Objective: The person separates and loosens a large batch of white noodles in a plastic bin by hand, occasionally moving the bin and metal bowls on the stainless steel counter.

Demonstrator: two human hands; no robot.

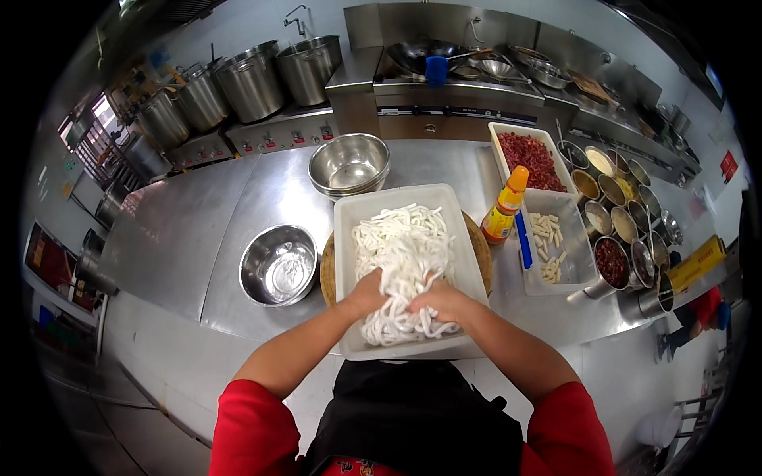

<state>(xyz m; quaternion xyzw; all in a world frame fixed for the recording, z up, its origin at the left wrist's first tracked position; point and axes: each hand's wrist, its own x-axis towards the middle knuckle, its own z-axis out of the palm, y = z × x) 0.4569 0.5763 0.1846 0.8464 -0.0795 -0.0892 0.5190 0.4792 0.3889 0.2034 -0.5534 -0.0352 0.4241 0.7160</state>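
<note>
Thick white noodles (pixel 405 238) fill much of a white plastic tub (pixel 440 196). Both of my hands are down in the tub, around a bunch of the noodles that is blurred by motion. My left hand (pixel 370 293) grips the bunch from the left, its fingertips hidden among the strands. From the right, my right hand (pixel 442 300) holds the same bunch, with strands hanging over its fingers. Under the tub is a round wooden chopping board (pixel 478 250), showing at both sides.
A steel bowl (pixel 278 266) stands left of the tub, with stacked bowls (pixel 349 166) behind. To the right are a yellow squeeze bottle (pixel 505 205), a bin of dark red chopped food (pixel 530 160), a clear bin (pixel 562 238) of short white pieces, and several seasoning pots (pixel 611 262).
</note>
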